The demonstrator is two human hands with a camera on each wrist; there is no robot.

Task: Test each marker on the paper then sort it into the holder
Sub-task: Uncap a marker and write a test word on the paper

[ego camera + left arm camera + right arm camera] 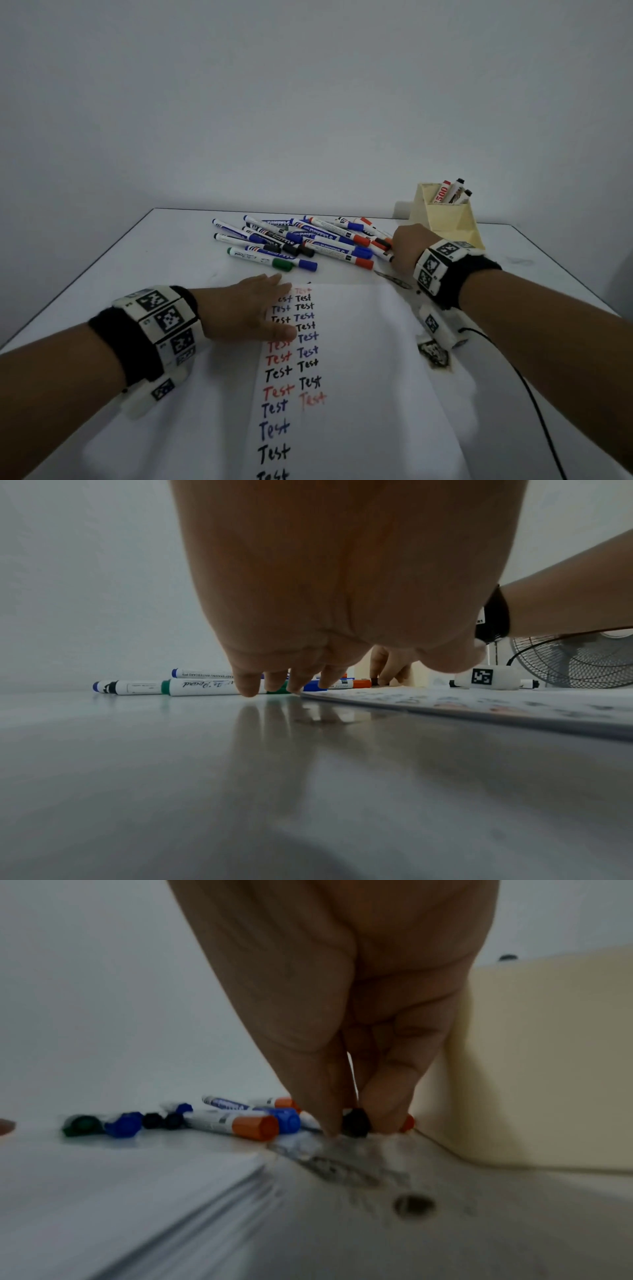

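A white paper with two columns of "Test" in black, red and blue lies in front of me. My left hand rests flat on its top left corner, fingers straight, fingertips at the paper's edge. Behind it lies a pile of markers, with a green-capped marker nearest. My right hand reaches into the pile's right end. Its thumb and a finger pinch a black-capped marker that lies on the table. The cream holder stands just behind this hand, with three markers in its back compartment.
The paper is a thick stack with a raised edge. Ink smudges and a small hole mark the table beside it. A black cable trails from my right wrist. A fan stands to the right. A white wall backs the table.
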